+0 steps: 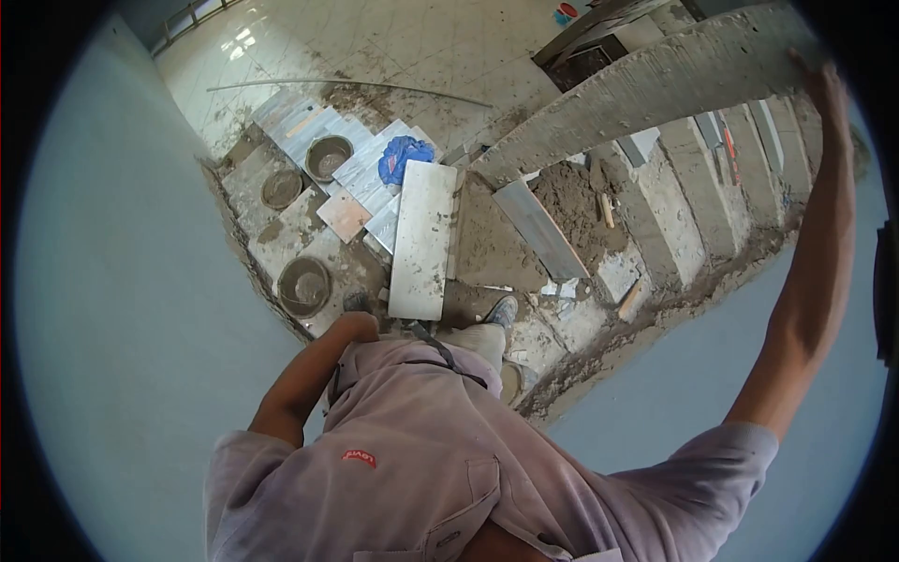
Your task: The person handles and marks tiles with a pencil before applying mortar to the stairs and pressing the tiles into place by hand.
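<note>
My right hand [820,86] reaches up at the far right and rests against the upper end of a sloping concrete stair side [646,89], with thumb and fingers apart. My left hand [360,326] is at my waist, beside my trousers; its fingers are hidden from view. In front of me lies a long pale board [420,244] spotted with mortar. To its right a grey tile [541,229] leans at the edge of a heap of wet mortar [576,208] on the lower steps.
Buckets with mortar [304,286] stand at the left, near grey tiles [361,169] and a blue plastic bag [405,159]. Rough steps [660,201] climb to the right. A long thin strip [351,84] lies across the tiled floor [309,42]. Walls stand on both sides.
</note>
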Motion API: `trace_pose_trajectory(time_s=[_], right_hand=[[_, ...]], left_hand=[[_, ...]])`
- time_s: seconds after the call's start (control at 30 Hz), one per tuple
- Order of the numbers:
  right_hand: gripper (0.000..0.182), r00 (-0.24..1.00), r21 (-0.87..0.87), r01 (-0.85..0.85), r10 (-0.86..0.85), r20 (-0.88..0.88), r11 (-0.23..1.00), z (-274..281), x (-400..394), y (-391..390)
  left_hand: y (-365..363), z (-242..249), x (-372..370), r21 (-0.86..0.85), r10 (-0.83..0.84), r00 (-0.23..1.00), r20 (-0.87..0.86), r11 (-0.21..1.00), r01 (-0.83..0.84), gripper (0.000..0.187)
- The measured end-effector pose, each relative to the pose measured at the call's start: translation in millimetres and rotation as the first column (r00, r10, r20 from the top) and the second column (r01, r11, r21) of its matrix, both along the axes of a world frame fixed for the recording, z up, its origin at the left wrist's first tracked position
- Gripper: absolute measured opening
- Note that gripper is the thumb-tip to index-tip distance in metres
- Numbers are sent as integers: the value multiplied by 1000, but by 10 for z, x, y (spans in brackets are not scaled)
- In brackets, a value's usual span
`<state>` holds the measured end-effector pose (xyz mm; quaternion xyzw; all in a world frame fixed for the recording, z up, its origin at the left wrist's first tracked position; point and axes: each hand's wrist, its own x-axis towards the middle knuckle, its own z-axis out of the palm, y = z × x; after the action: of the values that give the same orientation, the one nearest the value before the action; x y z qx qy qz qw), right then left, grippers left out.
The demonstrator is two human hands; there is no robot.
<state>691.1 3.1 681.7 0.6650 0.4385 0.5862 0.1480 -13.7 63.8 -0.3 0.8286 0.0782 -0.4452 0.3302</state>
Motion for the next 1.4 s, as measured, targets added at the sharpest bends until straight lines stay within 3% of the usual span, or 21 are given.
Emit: trace_pose_trajectory(time_s=[0.13, 0.3, 0.37, 0.4, 0.47, 0.57, 0.6, 0.67, 0.7, 0.77, 0.8, 0.87, 0.97, 1.07, 1.1, 1.17, 1.2, 1.3, 1.4], right_hand=[[103, 980, -129, -31, 4, -200, 991, 1, -111, 43], [115, 923, -245, -81, -20, -385, 966, -101, -882, 136], [115, 932, -82, 290, -301, -201, 953, -313, -1721, 238], [115, 931, -87, 290, -302, -204, 953, -308, -1648, 232], [116, 985, -233, 157, -169, -33, 960, -189, -1256, 168], [119, 977, -471, -13, 112, 183, 882, 4, -727, 186], [119, 976, -476, -21, 120, 180, 879, 4, -710, 198], [110, 974, -388, 187, -120, 191, 902, -1, -690, 220], [107, 952, -338, 292, -237, 193, 895, -7, -684, 229], [101, 871, -241, 489, -456, 180, 838, -27, -678, 245], [98, 814, -191, 580, -557, 165, 792, -39, -677, 255], [95, 671, -98, 742, -733, 114, 663, -68, -678, 284], [95, 619, -32, 778, -758, 205, 627, -206, -1013, 348], [97, 651, -39, 757, -747, 134, 652, -157, -868, 322], [97, 654, -38, 754, -744, 135, 656, -153, -805, 303], [95, 746, 56, 638, -635, 200, 768, -163, -687, 272], [95, 748, 53, 636, -632, 202, 770, -167, -631, 259], [98, 721, 88, 658, -660, 211, 748, -107, -433, 282], [98, 781, 58, 606, -608, 143, 793, -109, -450, 271]], left_hand=[[21, 316, 226, -32, -55, 994, -97, 998, 52, 39], [98, 213, 242, -101, -67, 985, -160, 994, 52, 39], [71, -116, 93, -127, -143, 984, -108, 984, 128, 42], [49, -400, -22, -131, -143, 983, -112, 983, 128, 42], [4, -917, -197, -224, 16, 998, -56, 974, -28, 43], [94, -451, -106, -208, 85, 996, 6, 975, -82, 42], [153, -164, -78, -213, 92, 996, 3, 973, -90, 42], [267, 310, -60, -134, 255, 961, 106, 961, -241, 36], [265, 184, -135, -135, 260, 960, 106, 960, -246, 36], [245, -236, -409, -270, 613, 755, 232, 787, -555, 26], [263, -322, -515, -272, 619, 750, 234, 782, -561, 26], [292, -449, -724, -186, 783, 610, 122, 622, -761, 17], [333, -434, -967, -114, 824, 523, 218, 554, -825, 14], [360, -703, -1192, -164, 837, 485, 253, 532, -831, 17], [381, -587, -1163, -165, 839, 481, 254, 527, -834, 17], [472, -351, -1092, -126, 921, 388, -35, 381, -916, 18], [475, -316, -1079, -126, 922, 386, -38, 379, -917, 18], [504, -322, -984, -111, 905, 413, 104, 423, -899, 20], [447, -408, -876, -97, 892, 386, 236, 417, -904, 21]])
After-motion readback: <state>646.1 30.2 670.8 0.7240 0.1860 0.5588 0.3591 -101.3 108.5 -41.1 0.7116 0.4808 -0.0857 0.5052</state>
